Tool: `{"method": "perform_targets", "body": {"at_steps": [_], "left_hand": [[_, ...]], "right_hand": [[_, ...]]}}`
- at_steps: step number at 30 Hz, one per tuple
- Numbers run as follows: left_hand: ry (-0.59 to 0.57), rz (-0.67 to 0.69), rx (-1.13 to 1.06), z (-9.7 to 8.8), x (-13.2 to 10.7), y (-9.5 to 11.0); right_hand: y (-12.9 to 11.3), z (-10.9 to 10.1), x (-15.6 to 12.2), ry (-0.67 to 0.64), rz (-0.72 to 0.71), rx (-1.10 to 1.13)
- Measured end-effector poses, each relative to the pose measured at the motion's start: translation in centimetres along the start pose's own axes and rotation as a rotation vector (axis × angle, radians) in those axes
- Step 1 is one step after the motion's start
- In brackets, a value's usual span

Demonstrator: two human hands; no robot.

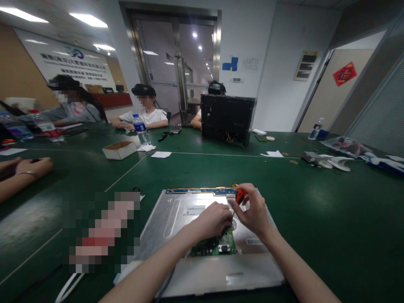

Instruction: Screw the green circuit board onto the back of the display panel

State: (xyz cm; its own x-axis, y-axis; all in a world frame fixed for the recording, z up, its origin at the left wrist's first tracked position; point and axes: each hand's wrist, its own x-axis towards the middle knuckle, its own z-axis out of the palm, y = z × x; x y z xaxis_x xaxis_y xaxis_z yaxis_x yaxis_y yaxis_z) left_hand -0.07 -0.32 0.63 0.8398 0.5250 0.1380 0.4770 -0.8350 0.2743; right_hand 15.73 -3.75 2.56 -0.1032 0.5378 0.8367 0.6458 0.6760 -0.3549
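In front of me a silver metal display panel (170,210) lies flat on the green table. A green circuit board (232,244) sits on its back, partly covered by my left arm, and a narrow blue board (192,191) runs along its far edge. My right hand (254,210) is closed around the red and black handle of a screwdriver (240,195), whose thin shaft points down toward the circuit board. My left hand (217,219) is curled beside the shaft's lower end, over the board. What its fingers grip, if anything, is hidden.
A pixelated object (107,227) with a white cable lies left of the panel. Beyond stand an open white box (119,150), a water bottle (140,128) and a black case (227,120). Another person's hands (34,168) are at far left; several people sit behind the table.
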Motion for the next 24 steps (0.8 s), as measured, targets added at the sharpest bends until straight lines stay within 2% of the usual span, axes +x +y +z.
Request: {"method": "perform_targets", "body": {"at_steps": [5, 15, 24], "left_hand": [[-0.007, 0.004, 0.018, 0.01, 0.02, -0.05], [0.008, 0.014, 0.005, 0.34, -0.09, -0.41], [0.002, 0.001, 0.037, 0.15, -0.06, -0.13]], "right_hand": [[-0.37, -0.21, 0.39, 0.054, 0.006, -0.093], [-0.15, 0.05, -0.01, 0.015, 0.033, -0.003], [-0.44, -0.03, 0.38, 0.035, 0.033, -0.038]]}}
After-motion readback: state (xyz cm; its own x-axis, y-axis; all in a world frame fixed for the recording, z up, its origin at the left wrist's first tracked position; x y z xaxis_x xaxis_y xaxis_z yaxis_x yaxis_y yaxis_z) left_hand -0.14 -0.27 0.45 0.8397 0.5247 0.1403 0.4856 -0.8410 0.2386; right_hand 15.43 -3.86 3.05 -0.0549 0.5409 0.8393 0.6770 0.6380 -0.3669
